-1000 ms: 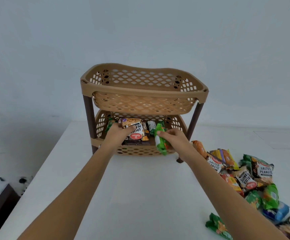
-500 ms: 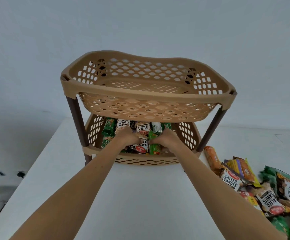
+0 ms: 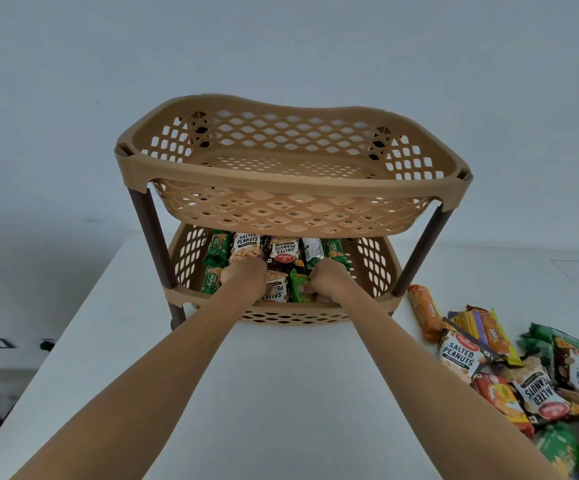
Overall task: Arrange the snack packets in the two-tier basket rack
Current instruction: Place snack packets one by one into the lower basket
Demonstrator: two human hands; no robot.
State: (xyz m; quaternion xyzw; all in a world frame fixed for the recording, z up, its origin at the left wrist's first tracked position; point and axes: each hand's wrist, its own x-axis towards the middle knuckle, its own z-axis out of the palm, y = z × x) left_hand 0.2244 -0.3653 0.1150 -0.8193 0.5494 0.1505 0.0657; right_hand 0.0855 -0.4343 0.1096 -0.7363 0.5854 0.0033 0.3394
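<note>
A tan two-tier basket rack (image 3: 291, 188) with brown legs stands on the white table. Its upper basket holds nothing. The lower basket (image 3: 373, 268) holds several snack packets standing in rows. My left hand (image 3: 245, 277) rests inside the lower basket, fingers curled on a salted peanuts packet (image 3: 276, 289). My right hand (image 3: 328, 278) is beside it, fingers pinching a green packet (image 3: 298, 289) that stands next to the peanuts packet.
A heap of loose snack packets (image 3: 523, 379) lies on the table (image 3: 281, 393) to the right of the rack: salted peanuts, orange biscuit packs, green packs. The table's left edge drops to a floor with a dark object.
Both hands pushed deeper into the lower basket, carrying the peanuts and green packets in. My view moved closer and lower, so the rack looks larger.
</note>
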